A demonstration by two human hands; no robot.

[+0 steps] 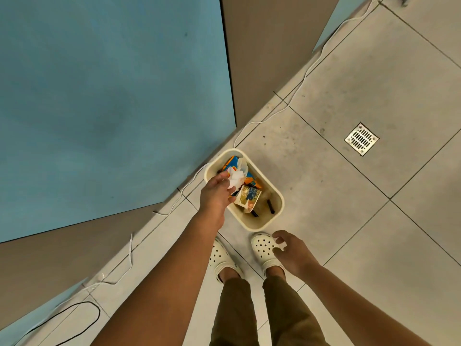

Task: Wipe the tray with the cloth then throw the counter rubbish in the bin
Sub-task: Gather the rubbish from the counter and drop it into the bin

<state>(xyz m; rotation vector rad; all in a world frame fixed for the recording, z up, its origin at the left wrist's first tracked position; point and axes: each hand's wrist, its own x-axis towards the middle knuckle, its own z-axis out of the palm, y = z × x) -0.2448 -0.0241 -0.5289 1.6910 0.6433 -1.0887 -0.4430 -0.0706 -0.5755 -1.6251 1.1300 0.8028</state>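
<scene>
A cream rectangular bin [278, 193] stands on the tiled floor just in front of my feet. Inside it lie an orange and blue packet [230, 164], a yellow carton [248, 198] and other rubbish. My left hand [216, 196] is stretched over the bin's near left rim and grips crumpled white paper [235, 179] above the opening. My right hand [293, 250] hangs lower right, over my right shoe, fingers loosely curled and holding nothing. No tray or cloth is in view.
A blue counter top [112, 96] with brown side panels [272, 53] fills the left and upper view. White cables [306, 73] run along its base, and a black cable [92, 320] lies lower left. A metal floor drain [361, 139] sits to the right.
</scene>
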